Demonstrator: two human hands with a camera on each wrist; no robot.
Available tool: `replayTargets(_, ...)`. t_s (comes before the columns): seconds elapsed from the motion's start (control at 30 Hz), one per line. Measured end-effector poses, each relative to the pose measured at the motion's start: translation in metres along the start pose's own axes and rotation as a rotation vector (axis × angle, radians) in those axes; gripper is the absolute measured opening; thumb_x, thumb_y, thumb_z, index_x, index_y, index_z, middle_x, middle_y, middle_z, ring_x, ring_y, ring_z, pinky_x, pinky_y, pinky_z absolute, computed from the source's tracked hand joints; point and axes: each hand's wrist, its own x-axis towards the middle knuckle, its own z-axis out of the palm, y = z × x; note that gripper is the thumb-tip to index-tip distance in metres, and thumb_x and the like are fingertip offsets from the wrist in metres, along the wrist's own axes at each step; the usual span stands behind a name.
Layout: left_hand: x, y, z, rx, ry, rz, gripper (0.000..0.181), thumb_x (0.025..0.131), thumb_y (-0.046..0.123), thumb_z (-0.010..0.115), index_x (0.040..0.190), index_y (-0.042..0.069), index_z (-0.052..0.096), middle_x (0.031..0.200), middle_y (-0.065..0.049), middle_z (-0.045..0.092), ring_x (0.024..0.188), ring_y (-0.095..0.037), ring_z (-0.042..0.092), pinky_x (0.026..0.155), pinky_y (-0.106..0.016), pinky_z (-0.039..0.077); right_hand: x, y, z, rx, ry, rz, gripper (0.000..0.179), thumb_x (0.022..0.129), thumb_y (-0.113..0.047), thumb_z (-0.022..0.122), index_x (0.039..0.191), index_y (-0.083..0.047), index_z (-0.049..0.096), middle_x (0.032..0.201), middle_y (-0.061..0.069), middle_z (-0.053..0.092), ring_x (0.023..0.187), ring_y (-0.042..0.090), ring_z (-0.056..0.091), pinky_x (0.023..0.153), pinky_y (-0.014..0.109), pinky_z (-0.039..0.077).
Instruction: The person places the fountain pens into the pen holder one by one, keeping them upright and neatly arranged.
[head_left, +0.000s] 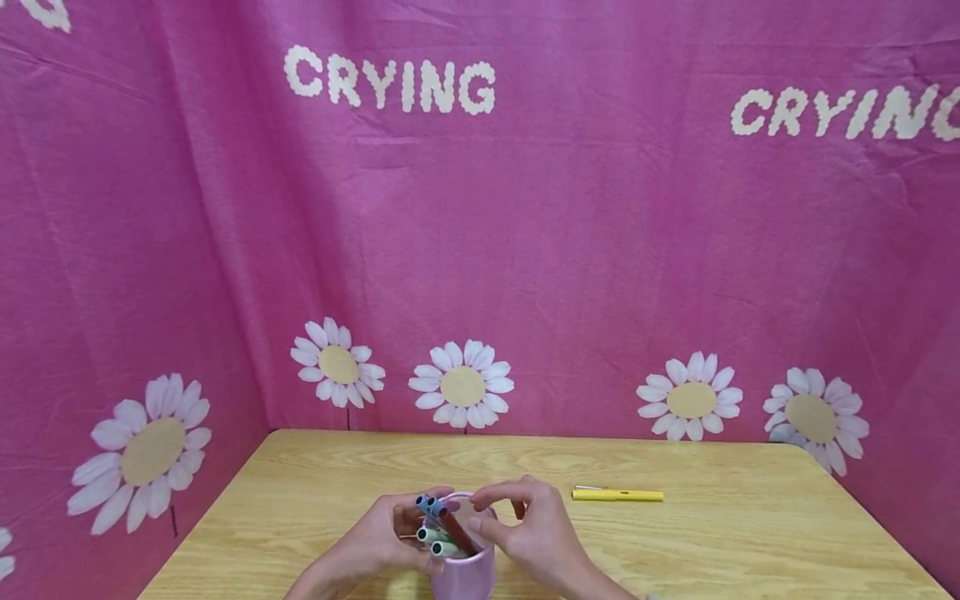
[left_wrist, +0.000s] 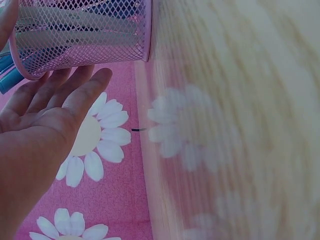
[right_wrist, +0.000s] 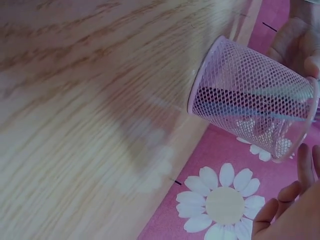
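A pink mesh pen cup (head_left: 463,579) stands upright on the table, and several capped pens lean inside it toward the left. Among them are a dark red pen (head_left: 457,532), blue pens (head_left: 432,505) and pale green pens (head_left: 447,549). My left hand (head_left: 375,537) holds the cup near its rim, thumb in front and fingers round the far side. In the left wrist view its fingers (left_wrist: 80,92) lie along the mesh. My right hand (head_left: 536,529) is at the right of the rim, fingers loosely bent over the opening, with nothing visible between thumb and forefinger.
A yellow pen (head_left: 618,495) with a metal clip lies on the wooden table (head_left: 712,542), right of and beyond the cup. Pink cloth (head_left: 585,250) with daisies and white lettering hangs behind the table and along its sides.
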Motion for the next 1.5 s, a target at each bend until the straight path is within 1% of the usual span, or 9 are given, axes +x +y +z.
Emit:
replayTargets(0.17,0.001,0.001,0.001,0.01,0.014,-0.014,0.063,0.088,0.005,0.085,0.146,0.002,0.061,0.149,-0.017,0.059,0.118,-0.03,0.066,0.099,-0.038,0.055,-0.003,-0.001,-0.012,0.011,0.026,-0.004,0.015,0.082,-0.016,0.091,0.095,-0.02,0.084,0.093,-0.004,0.079,0.081,0.009,0.057,0.071,0.028,0.043)
replayTargets(0.3,0.001,0.0,0.001,0.007,0.017,-0.009,0.065,0.086,0.003,0.086,0.146,0.002,0.061,0.152,-0.017,0.056,0.118,-0.029,0.065,0.098,-0.037,0.056,-0.006,0.003,-0.027,-0.039,0.036,-0.005,0.015,0.083,-0.016,0.09,0.094,-0.023,0.083,0.093,-0.003,0.078,0.08,0.009,0.055,0.07,0.029,0.043)
replayTargets(0.43,0.001,-0.001,0.001,0.016,0.02,-0.007,0.069,0.085,0.002,0.086,0.148,0.001,0.059,0.147,-0.017,0.061,0.115,-0.028,0.066,0.095,-0.033,0.056,-0.011,0.011,-0.042,-0.103,0.037,0.032,0.019,0.081,-0.014,0.09,0.092,-0.028,0.082,0.092,-0.007,0.077,0.078,0.01,0.054,0.07,0.029,0.044)
replayTargets(0.63,0.001,0.0,0.0,0.039,0.022,-0.003,0.069,0.085,0.002,0.086,0.148,0.001,0.059,0.136,-0.019,0.067,0.109,-0.027,0.065,0.092,-0.032,0.056,-0.016,0.021,-0.061,-0.168,-0.002,0.044,0.019,0.083,-0.013,0.089,0.092,-0.028,0.082,0.091,-0.008,0.076,0.073,0.01,0.051,0.071,0.026,0.043)
replayTargets(0.83,0.001,-0.001,-0.001,0.025,0.018,0.006,0.069,0.083,0.0,0.086,0.147,0.0,0.059,0.14,-0.018,0.065,0.11,-0.027,0.065,0.092,-0.032,0.057,-0.021,0.033,-0.076,-0.237,-0.031,0.035,0.015,0.084,-0.017,0.088,0.096,-0.025,0.082,0.093,-0.005,0.075,0.075,0.008,0.05,0.066,0.026,0.042)
replayTargets(1.13,-0.001,-0.001,-0.002,0.023,0.018,-0.004,0.072,0.086,0.002,0.086,0.15,0.001,0.056,0.134,-0.019,0.068,0.109,-0.027,0.064,0.091,-0.032,0.057,-0.025,0.056,-0.095,-0.425,-0.085,0.065,0.013,0.082,-0.023,0.09,0.091,-0.023,0.081,0.091,-0.017,0.069,0.083,0.015,0.058,0.069,0.028,0.044)
replayTargets(1.2,-0.001,-0.001,-0.002,0.028,0.022,-0.005,0.072,0.085,0.002,0.086,0.151,0.001,0.056,0.133,-0.018,0.069,0.109,-0.027,0.064,0.091,-0.032,0.057,-0.025,0.062,-0.1,-0.455,-0.085,0.082,0.015,0.081,-0.025,0.09,0.093,-0.024,0.082,0.091,-0.017,0.07,0.084,0.013,0.058,0.069,0.029,0.045)
replayTargets(1.4,0.0,-0.002,-0.001,0.026,0.019,-0.006,0.071,0.085,0.001,0.086,0.15,0.001,0.057,0.134,-0.018,0.068,0.109,-0.027,0.065,0.091,-0.032,0.057,-0.025,0.081,-0.118,-0.525,-0.061,0.204,0.02,0.079,-0.027,0.092,0.097,-0.024,0.082,0.09,-0.015,0.072,0.066,0.006,0.048,0.064,0.028,0.042)
replayTargets(1.5,0.0,-0.002,0.0,0.016,0.016,-0.007,0.069,0.085,0.002,0.086,0.148,0.001,0.059,0.141,-0.017,0.065,0.111,-0.028,0.065,0.092,-0.032,0.057,-0.024,0.09,-0.128,-0.566,-0.063,0.239,0.02,0.079,-0.027,0.092,0.096,-0.025,0.082,0.091,-0.014,0.073,0.069,0.008,0.054,0.069,0.032,0.046)
